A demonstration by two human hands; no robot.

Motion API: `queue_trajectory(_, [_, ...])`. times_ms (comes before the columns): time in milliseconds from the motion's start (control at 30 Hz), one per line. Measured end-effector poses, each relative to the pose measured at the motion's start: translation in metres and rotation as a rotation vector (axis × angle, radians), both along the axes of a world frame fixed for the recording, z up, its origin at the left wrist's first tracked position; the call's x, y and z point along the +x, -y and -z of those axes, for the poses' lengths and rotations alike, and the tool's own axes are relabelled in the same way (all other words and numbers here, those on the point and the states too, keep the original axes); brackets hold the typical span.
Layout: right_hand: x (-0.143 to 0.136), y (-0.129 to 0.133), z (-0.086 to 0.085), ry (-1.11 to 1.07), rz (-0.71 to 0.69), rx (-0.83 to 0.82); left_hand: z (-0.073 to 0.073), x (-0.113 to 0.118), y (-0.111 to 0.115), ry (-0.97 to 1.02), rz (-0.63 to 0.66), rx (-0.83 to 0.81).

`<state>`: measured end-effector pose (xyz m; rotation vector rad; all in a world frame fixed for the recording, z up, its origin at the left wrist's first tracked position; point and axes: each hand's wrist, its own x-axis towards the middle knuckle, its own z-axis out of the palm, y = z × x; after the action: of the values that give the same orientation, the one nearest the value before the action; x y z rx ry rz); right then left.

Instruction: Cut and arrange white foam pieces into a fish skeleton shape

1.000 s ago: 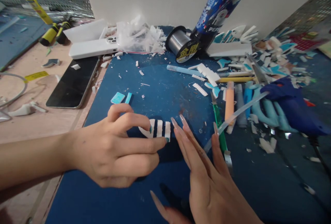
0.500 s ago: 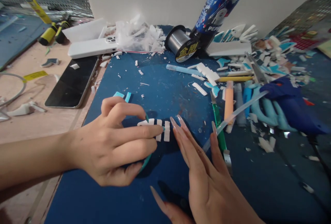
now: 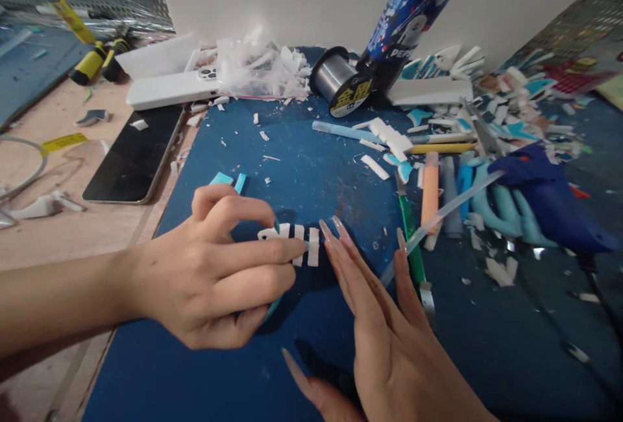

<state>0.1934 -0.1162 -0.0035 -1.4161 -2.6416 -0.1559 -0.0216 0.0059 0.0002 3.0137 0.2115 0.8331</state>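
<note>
Small white pieces lie in a row on the blue mat [image 3: 233, 376]. The leftmost white piece [image 3: 278, 231] has a rounded end with a dark dot; a white strip [image 3: 314, 247] lies at the right end. My left hand [image 3: 219, 266] comes in from the left with bent, separated fingers, and one fingertip touches the pieces. My right hand [image 3: 384, 324] rests right of the row, fingers stretched out, holding nothing. Its little finger lies by a translucent glue stick [image 3: 452, 211] that reaches a dark blue glue gun [image 3: 549, 198]. A green craft knife [image 3: 413, 247] lies beside that finger.
Behind are a bag of white scraps [image 3: 263, 68], a line spool [image 3: 341, 81] and a tilted Pepsi can [image 3: 413, 13]. A black-screened phone [image 3: 134, 156] lies left. Coloured glue sticks [image 3: 431, 191] and a scrap heap [image 3: 511, 107] are on the right.
The left hand's fingers have shifted very slightly, showing more of the leftmost white piece and its dark dot. The right hand has stayed nearly still.
</note>
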Motion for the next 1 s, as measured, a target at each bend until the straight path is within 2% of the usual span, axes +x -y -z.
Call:
queue_trajectory(267, [0.0000, 0.0011, 0.0002, 0.008, 0.008, 0.000, 0.0042, -0.0017, 0.0001, 0.020, -0.010, 0.042])
queue_trajectory(800, [-0.0001, 0.0003, -0.0015, -0.018, 0.014, -0.004, 0.0023, -0.0009, 0.0002, 0.027, 0.004, 0.042])
queue_trajectory(900, [-0.0003, 0.0004, -0.0046, -0.093, 0.013, 0.006, 0.0020, -0.0006, 0.0002, 0.060, -0.023, -0.035])
queue_trajectory(1000, [-0.0008, -0.0003, -0.0084, -0.196, 0.057, 0.047, 0.0016, 0.0010, -0.0009, 0.082, -0.114, -0.222])
